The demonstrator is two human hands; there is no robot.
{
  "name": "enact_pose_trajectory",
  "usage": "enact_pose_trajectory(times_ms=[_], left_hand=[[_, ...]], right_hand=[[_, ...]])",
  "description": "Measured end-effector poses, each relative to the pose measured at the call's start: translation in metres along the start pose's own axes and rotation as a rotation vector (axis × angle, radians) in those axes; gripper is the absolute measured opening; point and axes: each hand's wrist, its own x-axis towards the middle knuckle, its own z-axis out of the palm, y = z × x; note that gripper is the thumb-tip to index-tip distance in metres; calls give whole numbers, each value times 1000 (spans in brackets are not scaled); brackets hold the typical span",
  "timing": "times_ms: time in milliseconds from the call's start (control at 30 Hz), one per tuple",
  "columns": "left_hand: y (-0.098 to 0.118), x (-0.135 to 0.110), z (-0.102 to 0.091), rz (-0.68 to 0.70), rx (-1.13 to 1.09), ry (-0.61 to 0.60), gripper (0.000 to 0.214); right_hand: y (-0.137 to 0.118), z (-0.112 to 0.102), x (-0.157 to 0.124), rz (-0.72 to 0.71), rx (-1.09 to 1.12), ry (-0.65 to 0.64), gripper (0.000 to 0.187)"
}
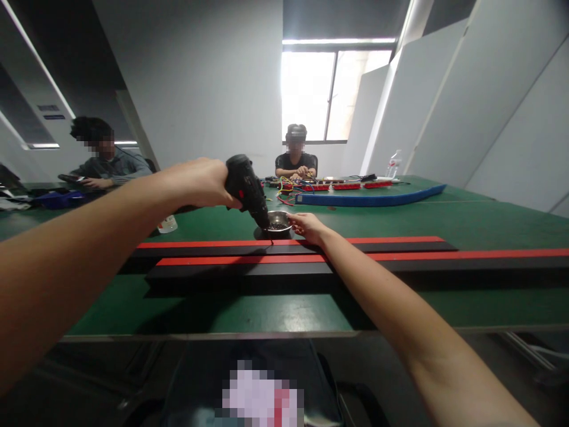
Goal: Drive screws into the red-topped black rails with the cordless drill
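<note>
My left hand point(202, 184) is wrapped round the grip of a black cordless screwdriver point(249, 188), whose tip points down into a small metal bowl point(278, 222) of dark screws. My right hand point(306, 226) rests at the bowl's right rim, fingers curled against it. Two long black bars with red top strips point(391, 256) lie across the green table point(466, 222) just in front of the bowl.
Across the table a person sits at red parts and coloured wires point(329, 185), beside a long blue strip point(368, 198) and a water bottle point(393, 163). Another person sits at the far left. A small white container point(168, 224) stands left of the bowl.
</note>
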Motion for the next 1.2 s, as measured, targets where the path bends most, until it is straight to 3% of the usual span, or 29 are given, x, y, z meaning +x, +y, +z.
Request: enact_pose_trajectory(times_ms=[100,233,433,633,867,967,1100,1200], left_hand=[[14,9,9,178,194,36,54],[20,23,17,300,274,65,50],[24,31,21,280,209,70,45],[39,16,19,271,439,96,63],[49,9,18,223,435,83,64],[46,8,19,221,366,64,60],[35,8,13,302,360,79,51],[25,4,0,336,330,-28,43]], right_hand=[[-1,0,-1,18,-38,25,27],[2,-1,1,-25,-67,11,29],[0,2,-3,-9,-72,32,30],[-6,6,-11,33,-91,21,26],[7,2,2,-107,-186,33,37],[10,2,1,-152,-243,59,36],[-1,5,-6,-107,-308,65,33],[-17,-3,-13,-73,-451,87,33]])
